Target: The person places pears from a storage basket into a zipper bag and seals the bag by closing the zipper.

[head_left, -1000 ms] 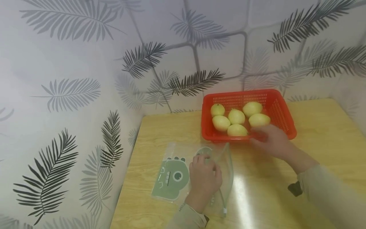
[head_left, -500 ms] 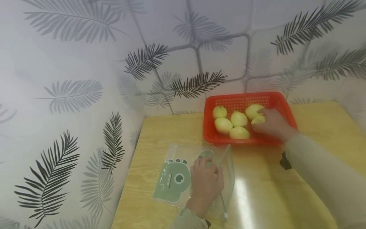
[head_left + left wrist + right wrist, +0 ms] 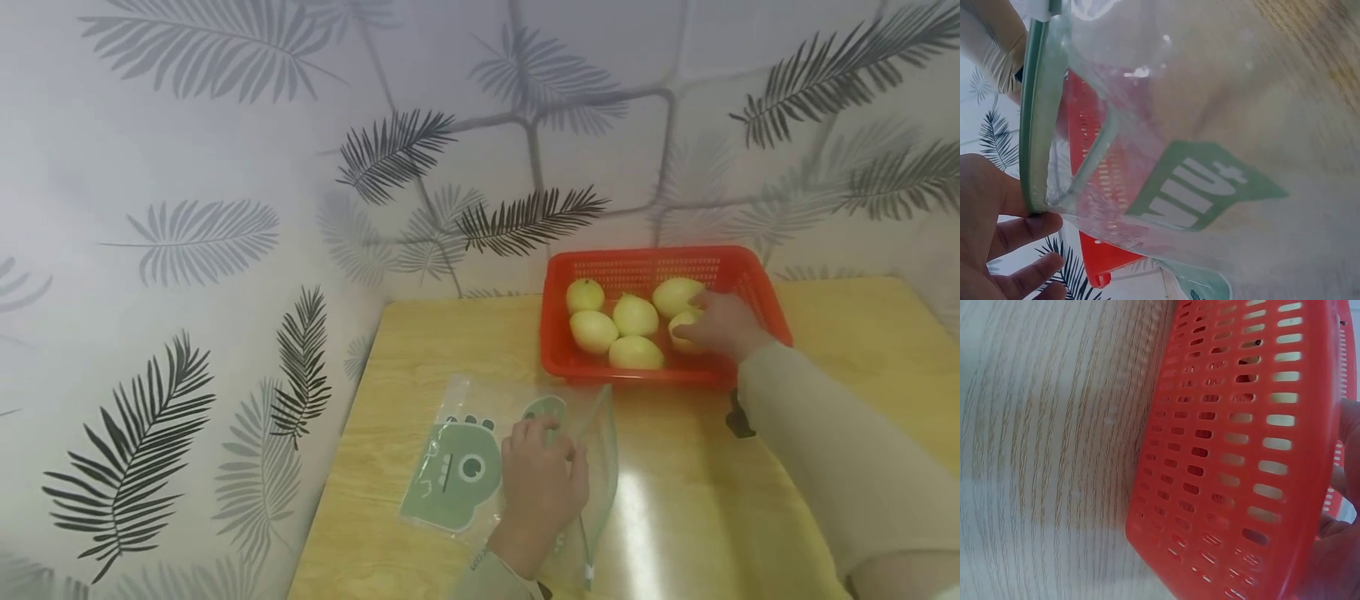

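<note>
In the head view, a clear zip bag (image 3: 517, 396) with a green cartoon monster print lies on the wooden table. My left hand (image 3: 542, 475) rests over it. The left wrist view shows my left hand (image 3: 1007, 234) pinching the bag's green-edged mouth (image 3: 1035, 125), which gapes. Behind it is a red plastic basket (image 3: 637, 375) holding several pale yellow, oval fruits with small nubs. My right hand (image 3: 723, 321) reaches inside, thumb and fingers around a yellow fruit (image 3: 678, 329) at the right. In the right wrist view, the basket wall hides most of my right hand (image 3: 1335, 537).
The wooden table (image 3: 427, 342) backs onto a wall (image 3: 247, 150) with a feather-like leaf pattern. The basket stands near that wall, its slotted sides (image 3: 1229, 431) rising around the fruit. A zip slider (image 3: 588, 572) hangs at the bag's near end.
My right hand has moved from the basket's front rim into the basket and closed around the right-hand fruit. My left hand stays on the bag. The view has shifted slightly.
</note>
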{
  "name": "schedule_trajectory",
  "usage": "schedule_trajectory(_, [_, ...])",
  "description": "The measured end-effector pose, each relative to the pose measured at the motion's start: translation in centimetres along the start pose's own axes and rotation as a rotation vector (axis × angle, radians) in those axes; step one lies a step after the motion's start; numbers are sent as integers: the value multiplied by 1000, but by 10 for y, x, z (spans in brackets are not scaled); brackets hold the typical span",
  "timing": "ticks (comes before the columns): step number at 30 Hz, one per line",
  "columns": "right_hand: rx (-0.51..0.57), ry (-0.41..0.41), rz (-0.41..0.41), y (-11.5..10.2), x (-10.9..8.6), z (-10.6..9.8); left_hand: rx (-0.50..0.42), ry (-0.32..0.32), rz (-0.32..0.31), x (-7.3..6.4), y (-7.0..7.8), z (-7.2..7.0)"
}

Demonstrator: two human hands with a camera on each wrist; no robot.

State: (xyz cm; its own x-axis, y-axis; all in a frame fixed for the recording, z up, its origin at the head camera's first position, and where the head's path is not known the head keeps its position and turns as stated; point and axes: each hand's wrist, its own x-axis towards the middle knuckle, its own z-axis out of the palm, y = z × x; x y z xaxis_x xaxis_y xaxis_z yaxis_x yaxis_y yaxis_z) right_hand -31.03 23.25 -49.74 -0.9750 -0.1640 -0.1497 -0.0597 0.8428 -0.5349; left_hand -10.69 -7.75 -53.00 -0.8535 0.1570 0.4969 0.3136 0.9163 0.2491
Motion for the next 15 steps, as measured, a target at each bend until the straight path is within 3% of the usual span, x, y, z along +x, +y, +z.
schedule_trajectory(5, [-34,12,5,6,5,7,19,-37,-10,-1,-2,2])
schedule_trajectory(11, [13,53,22,10,4,12,14,23,19,-1,-2,5])
schedule_trajectory(15, [6,33,38,14,4,15,14,40,29,-1,-1,6])
